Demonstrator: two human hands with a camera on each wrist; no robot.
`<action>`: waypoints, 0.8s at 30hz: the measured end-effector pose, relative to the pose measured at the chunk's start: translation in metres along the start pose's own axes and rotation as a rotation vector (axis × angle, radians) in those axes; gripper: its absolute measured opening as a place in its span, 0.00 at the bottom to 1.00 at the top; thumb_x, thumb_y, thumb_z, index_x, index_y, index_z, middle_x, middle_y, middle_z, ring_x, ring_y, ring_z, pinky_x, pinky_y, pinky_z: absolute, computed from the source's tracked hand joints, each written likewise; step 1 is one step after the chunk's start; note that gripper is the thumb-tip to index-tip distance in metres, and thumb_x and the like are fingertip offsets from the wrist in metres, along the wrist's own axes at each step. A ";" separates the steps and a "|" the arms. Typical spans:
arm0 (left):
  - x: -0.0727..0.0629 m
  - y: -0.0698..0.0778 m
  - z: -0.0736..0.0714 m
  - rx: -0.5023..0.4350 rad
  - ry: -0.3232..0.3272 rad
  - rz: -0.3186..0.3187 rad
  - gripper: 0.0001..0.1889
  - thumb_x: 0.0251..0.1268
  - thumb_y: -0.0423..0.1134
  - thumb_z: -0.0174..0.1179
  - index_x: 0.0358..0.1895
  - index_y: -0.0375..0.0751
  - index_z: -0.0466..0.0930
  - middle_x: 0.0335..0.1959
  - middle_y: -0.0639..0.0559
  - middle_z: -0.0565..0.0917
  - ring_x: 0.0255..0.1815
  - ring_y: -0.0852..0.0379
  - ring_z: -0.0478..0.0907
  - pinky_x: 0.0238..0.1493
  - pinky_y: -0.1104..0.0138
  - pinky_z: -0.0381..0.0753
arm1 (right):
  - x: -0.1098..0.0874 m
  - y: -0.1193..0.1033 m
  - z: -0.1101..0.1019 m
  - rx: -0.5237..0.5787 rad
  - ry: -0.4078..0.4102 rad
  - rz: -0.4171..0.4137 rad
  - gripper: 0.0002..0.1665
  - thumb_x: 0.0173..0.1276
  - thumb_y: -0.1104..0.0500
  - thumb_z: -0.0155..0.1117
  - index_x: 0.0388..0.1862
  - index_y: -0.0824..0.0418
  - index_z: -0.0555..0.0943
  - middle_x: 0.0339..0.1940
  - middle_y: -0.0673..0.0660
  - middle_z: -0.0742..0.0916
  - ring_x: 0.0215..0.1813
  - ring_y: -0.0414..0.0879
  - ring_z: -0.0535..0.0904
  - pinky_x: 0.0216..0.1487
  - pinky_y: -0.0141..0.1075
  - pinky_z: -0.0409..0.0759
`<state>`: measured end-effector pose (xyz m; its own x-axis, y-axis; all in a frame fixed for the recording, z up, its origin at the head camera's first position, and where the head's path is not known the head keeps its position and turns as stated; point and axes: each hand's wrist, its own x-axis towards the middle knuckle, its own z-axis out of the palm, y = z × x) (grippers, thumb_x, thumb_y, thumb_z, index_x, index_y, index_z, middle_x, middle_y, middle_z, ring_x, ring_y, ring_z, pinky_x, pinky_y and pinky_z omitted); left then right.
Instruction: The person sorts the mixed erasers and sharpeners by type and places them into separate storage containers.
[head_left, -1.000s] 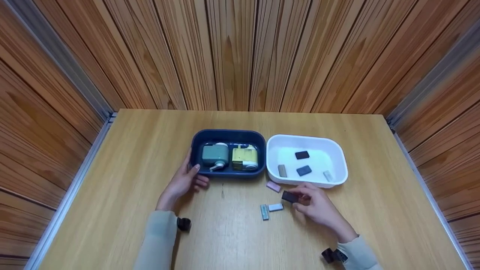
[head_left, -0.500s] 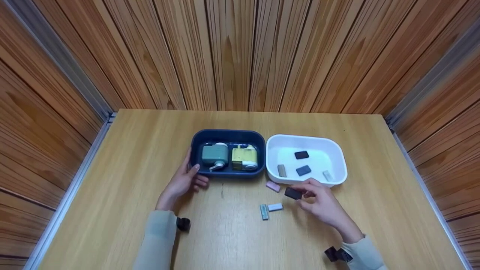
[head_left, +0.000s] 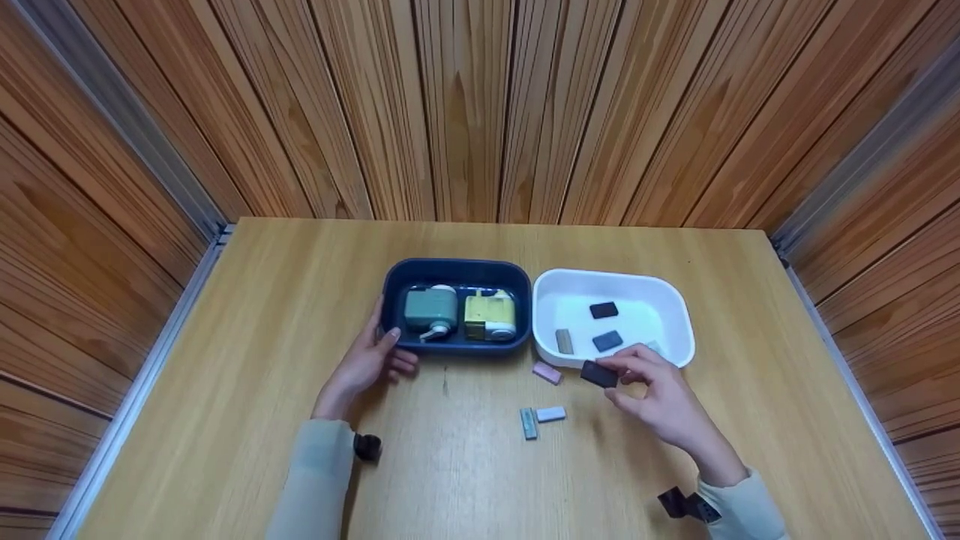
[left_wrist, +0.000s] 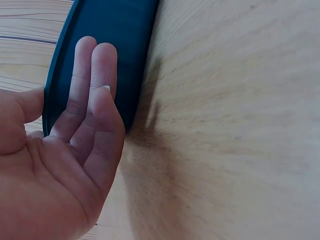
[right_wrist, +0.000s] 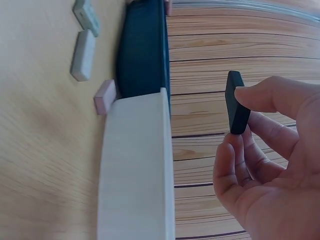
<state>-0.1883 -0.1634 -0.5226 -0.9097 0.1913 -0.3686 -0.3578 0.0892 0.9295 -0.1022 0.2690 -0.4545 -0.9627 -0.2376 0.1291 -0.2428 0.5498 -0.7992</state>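
My right hand (head_left: 660, 394) pinches a black block-shaped eraser (head_left: 599, 374) between thumb and fingers, raised near the front rim of the white tub (head_left: 679, 349). In the right wrist view the eraser (right_wrist: 236, 102) stands on edge, apart from the tub's wall (right_wrist: 135, 170). My left hand (head_left: 364, 364) holds the navy tub (head_left: 457, 349) at its front left corner. The thumb lies at the rim, and straight fingers (left_wrist: 102, 75) lie along the outer wall. Inside the navy tub are a green crank pencil sharpener (head_left: 430, 309) and a yellow one (head_left: 489, 315).
In the white tub lie a black eraser (head_left: 604, 310), a blue-grey one (head_left: 607, 341), a beige one (head_left: 564, 341) and a pale one, partly hidden. A pink eraser (head_left: 547, 373), a white one (head_left: 550, 414) and a teal one (head_left: 529, 424) lie on the table. Wooden panels surround it.
My right hand has moved right and away from me with the black eraser, nearer the white tub's front rim. The left hand and both tubs have stayed in place.
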 end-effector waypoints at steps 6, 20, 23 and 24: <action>0.000 0.001 0.000 0.029 -0.001 0.026 0.34 0.82 0.47 0.43 0.78 0.78 0.34 0.39 0.37 0.86 0.41 0.41 0.85 0.40 0.54 0.81 | 0.000 -0.005 -0.004 -0.012 0.041 -0.079 0.22 0.56 0.71 0.75 0.49 0.54 0.87 0.45 0.47 0.83 0.47 0.44 0.79 0.48 0.32 0.78; 0.001 0.000 0.001 0.013 0.004 -0.003 0.33 0.83 0.47 0.41 0.77 0.83 0.35 0.41 0.36 0.85 0.43 0.40 0.85 0.43 0.53 0.81 | -0.001 -0.004 -0.012 -0.023 0.028 -0.019 0.22 0.59 0.68 0.75 0.52 0.53 0.87 0.48 0.47 0.82 0.50 0.43 0.78 0.50 0.33 0.78; 0.001 0.001 0.001 0.010 0.016 -0.009 0.33 0.83 0.47 0.41 0.77 0.82 0.35 0.40 0.36 0.86 0.42 0.41 0.85 0.43 0.52 0.81 | 0.000 -0.004 -0.013 -0.025 0.026 -0.021 0.23 0.59 0.68 0.75 0.52 0.52 0.87 0.48 0.47 0.82 0.50 0.43 0.78 0.51 0.33 0.78; 0.001 0.001 0.001 0.011 0.018 -0.009 0.33 0.83 0.46 0.41 0.77 0.81 0.34 0.40 0.36 0.86 0.42 0.41 0.85 0.43 0.52 0.81 | 0.000 -0.004 -0.014 -0.024 0.025 -0.022 0.23 0.59 0.68 0.75 0.53 0.52 0.86 0.48 0.47 0.82 0.50 0.43 0.78 0.51 0.33 0.78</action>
<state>-0.1894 -0.1619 -0.5223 -0.9103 0.1726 -0.3762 -0.3634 0.1019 0.9260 -0.1026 0.2779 -0.4429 -0.9597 -0.2297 0.1618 -0.2667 0.5638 -0.7817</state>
